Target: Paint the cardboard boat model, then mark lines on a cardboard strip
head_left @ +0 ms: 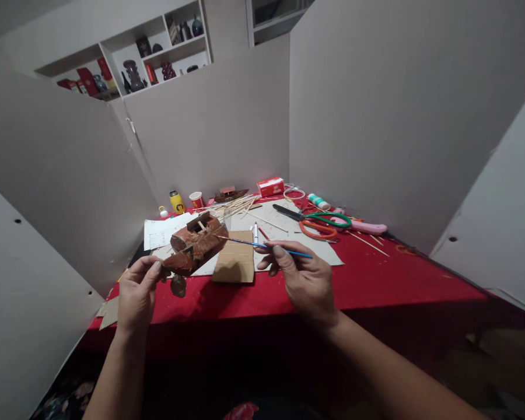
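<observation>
Pinched by its pointed end, a brown model boat [205, 242] is held above the table by my left hand [137, 286]. Its raised cabin part has an opening on top. My right hand [304, 277] grips a thin blue paintbrush [284, 251] between thumb and fingers. The brush tip points left and meets the boat's right side, though whether it touches cannot be made out. Below the brush lies a folded piece of brown cardboard [234, 262]. A small dark round piece [178, 286] shows just under the boat's pointed end.
On the red tablecloth [398, 280] are scissors with green and orange handles [317, 224], a pink-handled tool [370, 227], thin wooden sticks [236, 206] and a white marker [256, 233]. Behind stand a yellow bottle [177, 202], a paper cup [196, 200], another boat [231, 194] and a red box [270, 186]. Grey panels enclose the table.
</observation>
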`<state>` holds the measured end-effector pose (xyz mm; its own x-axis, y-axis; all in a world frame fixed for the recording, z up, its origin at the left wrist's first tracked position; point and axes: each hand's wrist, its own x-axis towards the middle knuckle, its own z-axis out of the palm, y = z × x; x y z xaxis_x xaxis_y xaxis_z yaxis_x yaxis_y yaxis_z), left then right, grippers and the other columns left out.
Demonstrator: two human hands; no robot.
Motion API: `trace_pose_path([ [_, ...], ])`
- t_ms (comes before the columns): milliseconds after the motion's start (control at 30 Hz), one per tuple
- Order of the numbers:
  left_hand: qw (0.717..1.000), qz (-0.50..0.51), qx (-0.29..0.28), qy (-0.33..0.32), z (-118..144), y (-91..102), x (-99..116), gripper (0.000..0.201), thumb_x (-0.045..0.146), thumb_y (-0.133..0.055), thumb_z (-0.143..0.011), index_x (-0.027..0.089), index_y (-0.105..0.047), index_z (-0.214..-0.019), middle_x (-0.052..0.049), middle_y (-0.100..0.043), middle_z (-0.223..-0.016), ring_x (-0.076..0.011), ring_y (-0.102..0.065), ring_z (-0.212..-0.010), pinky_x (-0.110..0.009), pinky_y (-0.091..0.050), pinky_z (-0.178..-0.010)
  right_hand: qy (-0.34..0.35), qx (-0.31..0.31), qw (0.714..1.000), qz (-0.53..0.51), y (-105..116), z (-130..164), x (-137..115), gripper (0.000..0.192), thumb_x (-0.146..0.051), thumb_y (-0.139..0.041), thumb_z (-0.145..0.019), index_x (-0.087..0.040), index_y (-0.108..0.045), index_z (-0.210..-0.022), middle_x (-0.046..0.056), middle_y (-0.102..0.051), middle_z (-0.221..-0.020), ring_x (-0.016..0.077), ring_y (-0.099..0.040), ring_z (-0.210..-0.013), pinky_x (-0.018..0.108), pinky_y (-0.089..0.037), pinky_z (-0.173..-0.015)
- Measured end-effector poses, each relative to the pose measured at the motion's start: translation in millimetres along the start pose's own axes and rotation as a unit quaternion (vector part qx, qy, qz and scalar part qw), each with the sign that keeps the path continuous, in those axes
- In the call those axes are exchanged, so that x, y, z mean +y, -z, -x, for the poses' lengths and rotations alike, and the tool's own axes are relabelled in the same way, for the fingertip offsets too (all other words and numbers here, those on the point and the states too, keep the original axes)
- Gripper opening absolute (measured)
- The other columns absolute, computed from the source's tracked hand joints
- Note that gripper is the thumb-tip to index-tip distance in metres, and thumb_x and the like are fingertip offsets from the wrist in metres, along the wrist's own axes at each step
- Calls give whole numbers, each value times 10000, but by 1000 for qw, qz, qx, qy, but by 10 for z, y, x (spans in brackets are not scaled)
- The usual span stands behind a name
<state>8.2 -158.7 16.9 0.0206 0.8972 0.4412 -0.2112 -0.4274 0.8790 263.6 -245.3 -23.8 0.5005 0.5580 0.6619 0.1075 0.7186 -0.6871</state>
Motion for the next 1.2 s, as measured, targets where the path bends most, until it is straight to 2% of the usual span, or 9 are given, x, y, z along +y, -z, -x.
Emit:
trace_pose_path([
  [167,1000,2,1,-1,-8,-2,-1,272,330,-875,-625,157,-717,-763,-2,-626,-666,-90,-530,-579,-200,-450,-570,38,-5,999,-3,-24,17,63,146,-319,-623,-939,-213,-699,-1005,69,-786,-925,164,-734,-640,268,-587,-517],
  [267,1000,-1,3,0,-7,0,4,276,332,-880,-617,157,-718,-756,-3,-627,-665,-93,-530,-580,-205,-452,-568,27,35,999,11,-28,-8,76,159,-337,-634,-930,-194,-694,-967,70,-786,-869,160,-721,-599,252,-565,-470],
  [433,1000,4,4,8,-8,7,-18,284,332,-884,-618,157,-719,-766,0,-628,-668,-92,-531,-585,-205,-448,-579,33,-1,999,3,-46,-18,80,161,-329,-640,-926,-205,-715,-996,75,-787,-906,153,-717,-608,280,-597,-536],
  [567,1000,6,-1,11,-15,21,-43,285,333,-882,-626,155,-722,-780,-2,-636,-675,-92,-538,-590,-203,-449,-586,23,35,999,23,-49,-26,99,149,-319,-662,-909,-192,-727,-951,65,-785,-843,144,-706,-588,260,-588,-523],
  [733,1000,10,-3,10,-25,26,-51,298,345,-890,-618,153,-724,-775,2,-636,-660,-91,-543,-584,-199,-453,-581,33,-17,999,10,-57,-16,109,160,-304,-656,-910,-204,-748,-995,66,-788,-894,145,-707,-607,281,-608,-560],
  [867,1000,13,-3,18,-26,16,-50,310,350,-904,-601,156,-725,-764,7,-644,-669,-84,-552,-581,-189,-458,-582,33,33,999,12,-76,-43,126,105,-258,-679,-891,-212,-760,-939,39,-787,-839,125,-692,-586,246,-592,-546],
  [1067,1000,6,-14,20,-3,-7,-37,324,374,-905,-605,155,-725,-761,7,-656,-672,-82,-566,-584,-183,-461,-588,62,-41,997,-25,-91,8,115,160,-197,-661,-903,-255,-760,-1015,18,-790,-868,121,-709,-632,248,-605,-603],
  [1200,1000,-7,-23,12,1,-10,-34,311,378,-891,-634,157,-722,-772,7,-664,-680,-84,-572,-598,-182,-462,-600,72,3,997,-14,-74,16,124,201,-147,-658,-898,-278,-759,-1012,-7,-789,-861,91,-694,-612,207,-591,-602],
])
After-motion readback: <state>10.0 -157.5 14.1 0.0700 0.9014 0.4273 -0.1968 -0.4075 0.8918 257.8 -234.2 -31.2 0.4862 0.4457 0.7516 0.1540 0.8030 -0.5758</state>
